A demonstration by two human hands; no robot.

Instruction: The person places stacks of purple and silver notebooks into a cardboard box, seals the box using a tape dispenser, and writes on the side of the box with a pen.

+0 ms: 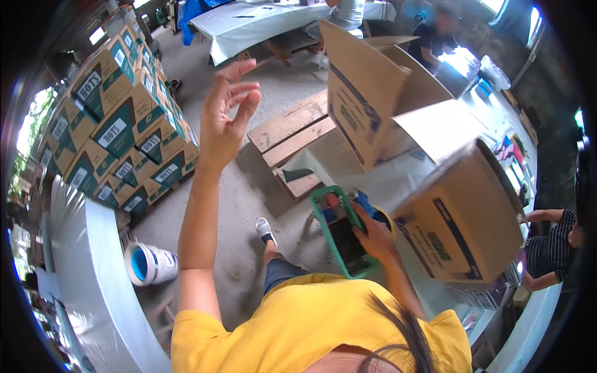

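Observation:
My left hand [230, 112] is raised over the floor, its fingers apart and nothing in them. Lower and to the right, my right hand [376, 238] is closed on a blue tape dispenser [362, 200] with a yellowish roll; its grip is partly hidden. Just left of that hand is a green plastic basket [318, 214] with dark contents and a small red item. An open cardboard box [357, 109] stands beyond with its flaps up. To the right of my right hand, a second cardboard box [444, 230] sits tilted in view, slightly blurred.
Stacked printed cartons [115, 133] fill the left side. A white bucket [149, 264] stands on the floor near a plastic-covered table [102, 267]. A wooden pallet [292, 127] lies ahead. A co-worker in a striped shirt [550, 248] is at the right; others sit farther back.

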